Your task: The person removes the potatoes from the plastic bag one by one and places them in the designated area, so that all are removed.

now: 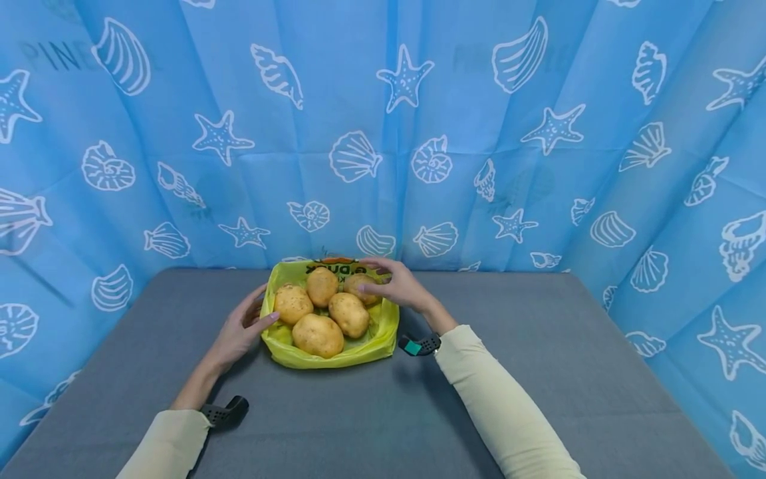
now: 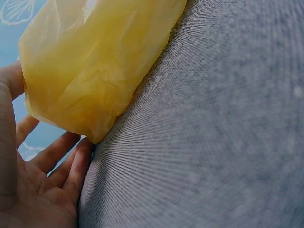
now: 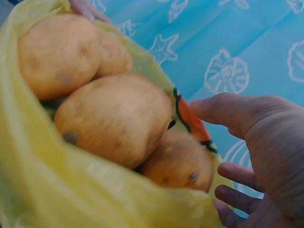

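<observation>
A yellow plastic bag [image 1: 359,359] stands on the table with its mouth spread wide, and several potatoes [image 1: 318,336] lie inside it. Against the bag's left side rests my left hand [image 1: 242,329], its fingers loosely extended. The left wrist view shows those fingers [image 2: 54,154] around the bag's lower corner, close to the cloth. At the back right rim is my right hand [image 1: 399,287], fingers spread and thumb over the rearmost right potato [image 1: 356,285] in the head view. From the right wrist, the thumb [image 3: 223,107] appears beside the printed rim, with no clear grip.
Grey cloth covers the table [image 1: 509,386]. Behind and at both sides hangs a blue curtain [image 1: 359,93] with white shells and starfish, close to the table's back edge. A dark band with a device [image 1: 226,412] sits on the left wrist, another [image 1: 420,344] on the right.
</observation>
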A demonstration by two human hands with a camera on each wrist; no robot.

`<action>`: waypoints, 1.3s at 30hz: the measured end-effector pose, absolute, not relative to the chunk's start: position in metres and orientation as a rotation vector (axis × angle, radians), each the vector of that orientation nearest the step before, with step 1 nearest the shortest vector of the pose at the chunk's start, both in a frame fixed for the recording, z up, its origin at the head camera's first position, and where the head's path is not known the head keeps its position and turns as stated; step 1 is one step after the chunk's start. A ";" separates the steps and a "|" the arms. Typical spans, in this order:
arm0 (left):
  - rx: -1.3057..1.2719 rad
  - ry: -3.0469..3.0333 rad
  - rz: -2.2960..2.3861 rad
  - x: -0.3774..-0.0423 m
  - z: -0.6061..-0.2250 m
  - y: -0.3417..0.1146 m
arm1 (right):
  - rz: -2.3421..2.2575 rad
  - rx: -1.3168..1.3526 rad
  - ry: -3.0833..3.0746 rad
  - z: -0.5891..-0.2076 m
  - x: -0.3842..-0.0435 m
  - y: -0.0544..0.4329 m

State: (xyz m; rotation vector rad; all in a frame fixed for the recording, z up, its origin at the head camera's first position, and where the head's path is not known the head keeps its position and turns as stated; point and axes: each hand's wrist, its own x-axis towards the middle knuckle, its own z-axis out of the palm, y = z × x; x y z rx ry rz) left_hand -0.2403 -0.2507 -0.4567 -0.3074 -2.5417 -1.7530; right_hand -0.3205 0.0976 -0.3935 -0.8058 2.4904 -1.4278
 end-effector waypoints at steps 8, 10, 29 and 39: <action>-0.309 -2.541 -1.757 -0.242 -0.458 -0.251 | -1.497 -0.685 2.455 -0.417 -0.326 0.100; -0.310 -2.543 -1.757 -0.241 -0.458 -0.251 | -1.497 -0.678 2.454 -0.421 -0.327 0.100; -0.301 -2.563 -1.719 -0.241 -0.458 -0.250 | -1.475 -0.579 2.405 -0.435 -0.324 0.098; -0.306 -2.562 -1.702 -0.241 -0.460 -0.250 | -1.610 -0.643 2.420 -0.430 -0.317 0.103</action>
